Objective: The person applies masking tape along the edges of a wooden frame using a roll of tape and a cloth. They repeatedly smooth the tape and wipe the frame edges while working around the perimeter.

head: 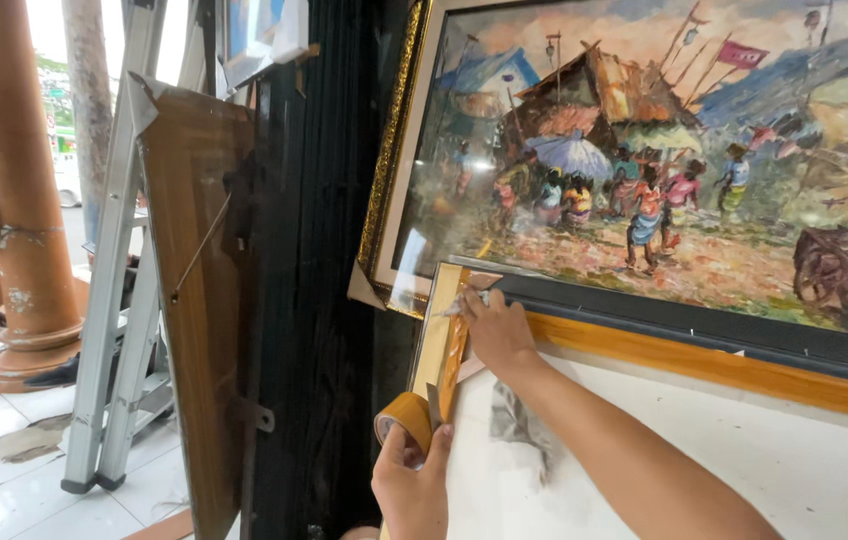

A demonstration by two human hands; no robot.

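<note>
L hand (412, 487) is gripping brown packing-tape roll (403, 417); R hand (497, 330) is pressing tape strip (455, 352) onto gold-edged picture frame corner (441, 320). Tape's looking light, sticky; frame stiff, prob. best held by the edges.

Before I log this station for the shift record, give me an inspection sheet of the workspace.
Surface: white backing sheet of a frame, upright.
Job's things: roll of brown tape, strip drawn up along the frame's gold corner edge.
Clutter: grey smudge or scrap on the sheet.
Hands: left hand grips the roll; right hand presses the strip at the corner.
Cables: hanging wire on a wooden panel.
Surroundings: framed market painting, aluminium ladder, orange column.
</note>
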